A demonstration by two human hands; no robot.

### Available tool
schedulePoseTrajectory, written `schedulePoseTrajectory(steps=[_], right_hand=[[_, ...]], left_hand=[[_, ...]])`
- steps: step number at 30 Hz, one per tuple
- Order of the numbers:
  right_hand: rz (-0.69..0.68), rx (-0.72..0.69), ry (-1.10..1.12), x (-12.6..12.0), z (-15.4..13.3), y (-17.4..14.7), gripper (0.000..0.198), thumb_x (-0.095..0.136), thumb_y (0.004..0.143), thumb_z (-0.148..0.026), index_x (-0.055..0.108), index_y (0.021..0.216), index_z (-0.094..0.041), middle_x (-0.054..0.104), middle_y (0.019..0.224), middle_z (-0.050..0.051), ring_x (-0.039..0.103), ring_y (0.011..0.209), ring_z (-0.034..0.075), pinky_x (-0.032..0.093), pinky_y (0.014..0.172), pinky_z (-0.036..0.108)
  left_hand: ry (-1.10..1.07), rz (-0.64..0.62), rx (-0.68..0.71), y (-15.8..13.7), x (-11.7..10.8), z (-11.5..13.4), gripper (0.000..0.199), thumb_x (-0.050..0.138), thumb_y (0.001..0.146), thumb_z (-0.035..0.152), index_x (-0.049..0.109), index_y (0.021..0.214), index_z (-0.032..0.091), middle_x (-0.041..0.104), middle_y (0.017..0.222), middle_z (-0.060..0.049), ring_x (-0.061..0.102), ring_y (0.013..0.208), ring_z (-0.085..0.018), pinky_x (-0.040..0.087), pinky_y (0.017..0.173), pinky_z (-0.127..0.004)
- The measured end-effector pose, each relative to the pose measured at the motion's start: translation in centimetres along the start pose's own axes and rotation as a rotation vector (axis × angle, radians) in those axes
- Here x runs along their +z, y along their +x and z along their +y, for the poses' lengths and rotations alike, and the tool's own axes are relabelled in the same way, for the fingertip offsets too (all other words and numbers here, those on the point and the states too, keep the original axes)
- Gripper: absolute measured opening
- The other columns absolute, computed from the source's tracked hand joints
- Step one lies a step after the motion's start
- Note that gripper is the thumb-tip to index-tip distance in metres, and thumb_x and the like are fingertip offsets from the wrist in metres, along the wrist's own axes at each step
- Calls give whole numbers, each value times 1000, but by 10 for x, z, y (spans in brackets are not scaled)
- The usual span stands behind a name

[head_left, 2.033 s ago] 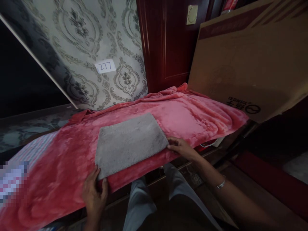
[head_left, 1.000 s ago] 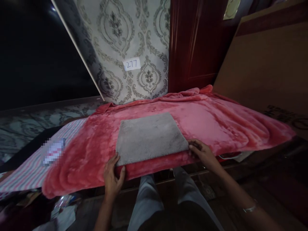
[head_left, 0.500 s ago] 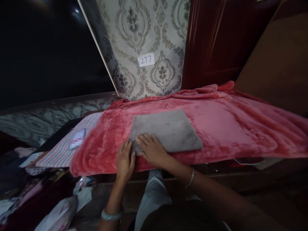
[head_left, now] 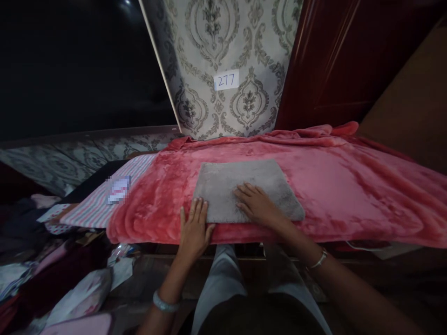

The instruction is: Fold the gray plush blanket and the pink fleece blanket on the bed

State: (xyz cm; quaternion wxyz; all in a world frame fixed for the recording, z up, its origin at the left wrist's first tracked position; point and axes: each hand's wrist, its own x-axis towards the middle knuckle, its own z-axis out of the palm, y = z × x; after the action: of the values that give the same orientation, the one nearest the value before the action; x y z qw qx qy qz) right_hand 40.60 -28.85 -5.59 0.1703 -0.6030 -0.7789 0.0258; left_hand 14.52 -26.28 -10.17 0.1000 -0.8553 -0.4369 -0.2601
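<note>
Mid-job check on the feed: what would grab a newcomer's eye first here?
Probably the pinkish-red blanket spread across the middle, with a gray cloth lying on it. The right hand rests on that cloth, and the left hand is at its near left corner. Above, a white card reading 277 stands out on the patterned wallpaper, right of a large dark screen.

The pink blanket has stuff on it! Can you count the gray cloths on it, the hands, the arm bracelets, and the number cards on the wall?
Gray cloth: 1
Hands: 2, left hand and right hand
Bracelets: 2, left bracelet and right bracelet
Number card: 1
Total: 6
</note>
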Motion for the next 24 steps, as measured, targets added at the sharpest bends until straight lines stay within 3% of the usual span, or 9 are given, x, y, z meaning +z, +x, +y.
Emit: schedulePoseTrajectory(steps=[3,6,9,12,14,17,20,22,24], right_hand=[[-15,16,-38,6,11,-3,51,37,102,-39,46,150,-23,38,158,9,28,149,28,28,117,53],[30,14,-52,13,10,-6,51,34,103,-39,45,151,-24,37,158,9,29,148,27,27,118,53],[57,8,-60,15,6,-8,51,34,103,-39,46,150,-23,38,158,9,30,148,27,27,117,53],[60,3,-70,15,6,-8,51,35,103,-38,47,149,-22,39,158,8,30,148,28,28,117,52],[61,4,-73,15,7,-8,50,35,103,-37,47,149,-22,39,158,7,30,148,28,28,117,52],[72,8,-67,15,6,-7,50,35,103,-37,47,149,-23,39,158,8,31,147,28,28,117,53],[77,10,-60,16,6,-7,50,36,102,-37,47,149,-25,40,157,8,32,147,28,28,117,53],[80,10,-56,16,6,-7,50,36,102,-37,47,149,-25,41,157,7,32,147,27,28,117,53],[89,4,-51,16,6,-7,50,35,102,-36,47,149,-25,41,156,7,32,147,27,28,117,53]], left_hand=[[40,-32,46,-4,-2,10,63,50,95,37,36,153,17,38,158,-15,29,149,-32,12,122,-63],[67,-49,70,-15,-6,21,60,52,93,31,40,152,25,36,160,-12,23,151,-33,16,121,-64],[27,-70,192,-31,-12,36,57,56,90,22,49,146,30,33,162,-10,17,153,-34,21,119,-65],[-123,-39,415,-39,-17,47,47,52,90,17,58,136,25,47,153,-10,24,152,-29,32,118,-56],[-212,-13,484,-28,-19,45,45,45,93,15,57,135,23,58,144,-9,35,147,-22,36,118,-48],[-204,8,298,14,-19,31,48,35,97,17,49,143,22,54,148,-11,40,144,-20,36,118,-48],[-51,14,-17,62,-9,13,56,40,98,33,41,149,11,36,158,-21,29,150,-31,28,119,-58],[5,-80,-58,81,1,5,63,43,96,43,41,148,8,34,158,-23,26,150,-34,24,120,-61],[4,-201,15,87,11,1,63,41,97,48,42,149,12,36,158,-19,29,150,-31,24,120,-59]])
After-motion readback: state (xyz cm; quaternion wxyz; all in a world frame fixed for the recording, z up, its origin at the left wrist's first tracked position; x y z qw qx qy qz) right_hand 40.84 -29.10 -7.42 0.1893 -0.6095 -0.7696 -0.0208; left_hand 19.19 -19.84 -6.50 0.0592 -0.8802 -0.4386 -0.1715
